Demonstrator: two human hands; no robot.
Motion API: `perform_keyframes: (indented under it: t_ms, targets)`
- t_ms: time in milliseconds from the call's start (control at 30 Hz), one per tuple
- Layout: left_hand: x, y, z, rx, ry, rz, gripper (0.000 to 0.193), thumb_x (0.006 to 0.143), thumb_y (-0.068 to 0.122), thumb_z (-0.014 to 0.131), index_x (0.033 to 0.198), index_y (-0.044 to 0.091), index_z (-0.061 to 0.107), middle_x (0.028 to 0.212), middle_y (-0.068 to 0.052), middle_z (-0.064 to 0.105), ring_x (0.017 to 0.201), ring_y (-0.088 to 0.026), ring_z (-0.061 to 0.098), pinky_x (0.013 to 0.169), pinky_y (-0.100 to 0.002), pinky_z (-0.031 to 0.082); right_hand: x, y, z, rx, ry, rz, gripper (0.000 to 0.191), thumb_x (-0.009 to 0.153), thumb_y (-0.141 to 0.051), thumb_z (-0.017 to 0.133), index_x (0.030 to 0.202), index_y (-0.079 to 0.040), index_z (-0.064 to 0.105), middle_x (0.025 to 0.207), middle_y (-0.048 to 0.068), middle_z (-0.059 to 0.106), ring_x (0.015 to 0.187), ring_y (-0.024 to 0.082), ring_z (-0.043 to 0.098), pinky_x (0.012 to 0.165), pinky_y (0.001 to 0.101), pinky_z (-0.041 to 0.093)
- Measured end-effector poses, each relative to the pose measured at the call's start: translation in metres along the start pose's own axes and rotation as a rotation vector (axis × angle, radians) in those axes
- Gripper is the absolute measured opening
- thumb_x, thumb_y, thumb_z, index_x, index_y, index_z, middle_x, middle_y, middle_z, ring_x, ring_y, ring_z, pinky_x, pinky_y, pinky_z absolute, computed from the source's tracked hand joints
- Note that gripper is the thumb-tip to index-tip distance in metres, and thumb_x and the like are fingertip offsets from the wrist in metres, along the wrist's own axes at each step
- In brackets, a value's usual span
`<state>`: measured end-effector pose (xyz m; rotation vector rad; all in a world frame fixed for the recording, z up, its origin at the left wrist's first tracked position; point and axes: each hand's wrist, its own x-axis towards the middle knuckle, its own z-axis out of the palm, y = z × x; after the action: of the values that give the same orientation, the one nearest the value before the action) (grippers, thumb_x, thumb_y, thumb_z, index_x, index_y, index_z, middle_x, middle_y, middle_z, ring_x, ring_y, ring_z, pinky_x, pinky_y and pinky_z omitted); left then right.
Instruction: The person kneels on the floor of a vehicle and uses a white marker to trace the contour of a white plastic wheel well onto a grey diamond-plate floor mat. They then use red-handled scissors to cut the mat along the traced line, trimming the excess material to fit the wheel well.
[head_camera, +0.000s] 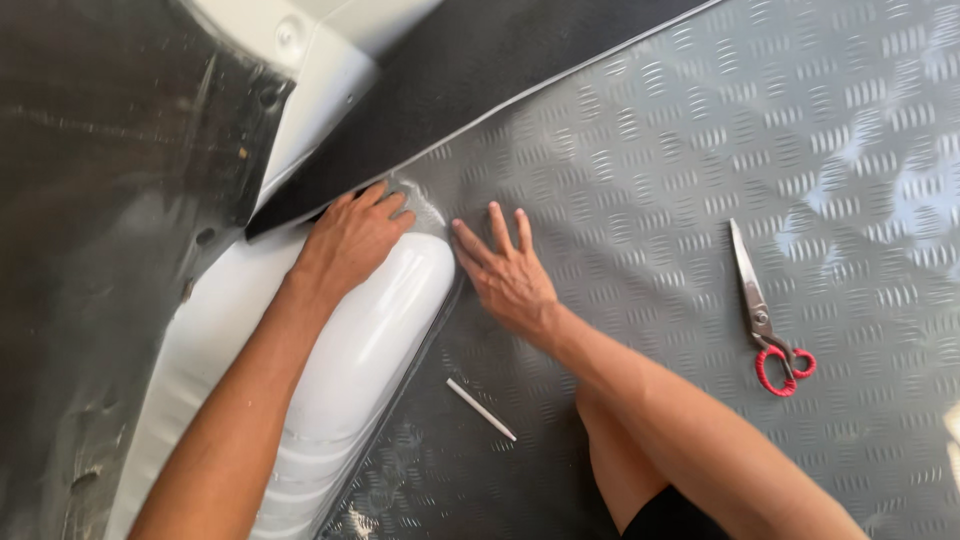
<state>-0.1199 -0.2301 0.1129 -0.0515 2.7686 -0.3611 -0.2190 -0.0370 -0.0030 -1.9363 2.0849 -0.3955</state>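
Knee (610, 440): bare, bent, lowest in view, rested on the flooring sheet.
Marker stick (481, 409): thin, white, rigid; lay loose on the sheet just below the hands, apart from both.
Flooring sheet (700, 150): grey, embossed with a raised checker-plate pattern, glossy under window glare; spread across the floor and pushed up against the white hump at its left edge. Judged pliable yet springy, likely vinyl or rubber, fairly heavy over its full spread, grippy rather than slick; best taken at the free edge by the hump, where it lifted and creased.
Right hand (510, 275): flat on the sheet just right of the hump, fingers spread and straight, palm down, pressed the material toward the curve; clamped on nothing.
Left hand (350, 240): laid over the top end of the hump, fingers together and curled, tips on the wrinkled sheet corner (420, 200); whether pinched or merely pressed, could not tell.
Wheel-arch hump (370, 340): white, smooth, rounded, hard-looking painted metal; slippery by appearance.
Scissors (765, 315): long steel blades shut, red handles; lay on the sheet well right of the hands.
Dark lining (120, 250): matte, scuffed, covered the wall to the left.
Black felt strip (480, 70): fuzzy, ran diagonally beyond the sheet's far edge.
White panel (330, 50): hard, farthest, top of view.
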Motion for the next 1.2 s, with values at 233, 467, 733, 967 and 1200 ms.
perform_keyframes:
  t_ms: [233, 467, 733, 967, 1200]
  targets:
    - [0.019, 0.011, 0.004, 0.131, -0.242, -0.072, 0.019, 0.095, 0.013, 0.062, 0.086, 0.015, 0.079, 0.092, -0.003, 0.076, 0.105, -0.019, 0.068, 0.091, -0.039, 0.053, 0.021, 0.036, 0.001, -0.021, -0.091, -0.203, 0.059, 0.092, -0.015, 0.052, 0.15, -0.022, 0.046, 0.166, 0.001, 0.024, 0.151, 0.037, 0.015, 0.117, 0.0738, 0.013]
    - [0.03, 0.024, 0.021, 0.205, -0.264, -0.041, 0.017, 0.09, 0.023, 0.064, 0.092, 0.022, 0.081, 0.113, -0.001, 0.067, 0.11, -0.021, 0.062, 0.084, -0.037, 0.05, 0.035, 0.03, -0.004, -0.164, -0.16, -0.217, 0.054, 0.095, -0.017, 0.053, 0.148, -0.028, 0.052, 0.161, 0.0, 0.035, 0.146, 0.034, 0.029, 0.117, 0.07, 0.02]
    - [0.04, 0.02, 0.032, 0.109, -0.293, -0.003, 0.018, 0.092, 0.027, 0.064, 0.098, 0.028, 0.081, 0.125, -0.001, 0.063, 0.125, -0.024, 0.053, 0.1, -0.044, 0.045, 0.065, 0.045, -0.019, -0.273, -0.266, -0.29, 0.048, 0.098, -0.021, 0.053, 0.142, -0.042, 0.055, 0.15, 0.003, 0.042, 0.14, 0.032, 0.036, 0.117, 0.0689, 0.02]
    - [0.049, 0.027, 0.035, -0.003, -0.363, -0.127, 0.017, 0.092, 0.022, 0.066, 0.096, 0.024, 0.083, 0.126, -0.003, 0.063, 0.125, -0.026, 0.055, 0.101, -0.047, 0.046, 0.011, 0.01, -0.025, -0.008, -0.022, -0.085, 0.046, 0.088, -0.013, 0.06, 0.134, -0.008, 0.062, 0.147, 0.012, 0.047, 0.136, 0.033, 0.041, 0.109, 0.0667, 0.028]
    - [0.04, 0.033, 0.041, -0.043, -0.307, -0.096, 0.021, 0.095, 0.015, 0.065, 0.098, 0.026, 0.082, 0.112, -0.005, 0.068, 0.109, -0.025, 0.065, 0.091, -0.047, 0.05, -0.127, 0.047, -0.055, 0.211, 0.214, 0.559, 0.036, 0.087, -0.004, 0.066, 0.123, -0.007, 0.068, 0.115, 0.019, 0.064, 0.096, 0.036, 0.067, 0.081, 0.0479, 0.055]
